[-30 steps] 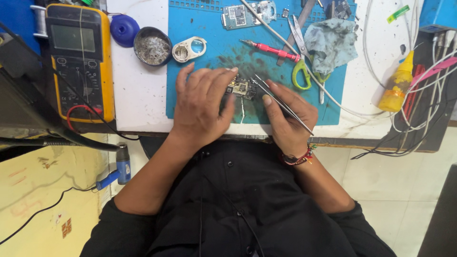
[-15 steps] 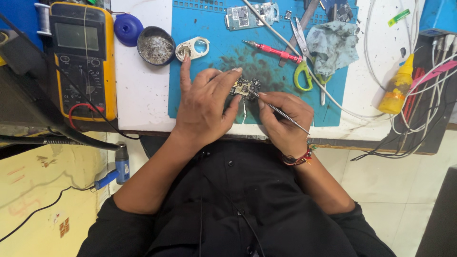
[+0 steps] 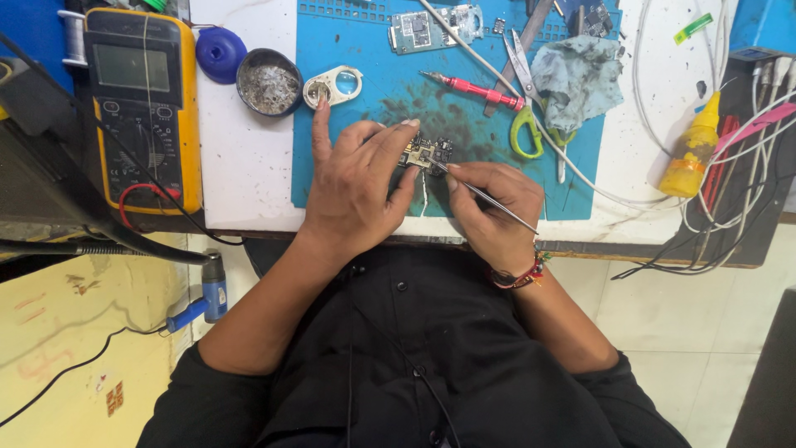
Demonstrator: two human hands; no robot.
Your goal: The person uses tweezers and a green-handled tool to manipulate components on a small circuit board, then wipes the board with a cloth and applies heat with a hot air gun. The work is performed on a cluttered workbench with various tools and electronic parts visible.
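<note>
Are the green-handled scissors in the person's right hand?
No, the right hand holds thin tweezers; the scissors lie on the blue mat.

Upper left of the frame: yellow-cased multimeter (image 3: 143, 108) with a dark grey face and a rectangular grey-green screen (image 3: 127, 67) near its top, blank as far as can be told. Upper right: small yellow squeeze bottle (image 3: 691, 154) with a pointed nozzle and an orange label band around its body. Further up at right: a slim green tag (image 3: 692, 28), lying slanted on the white tabletop.
</note>
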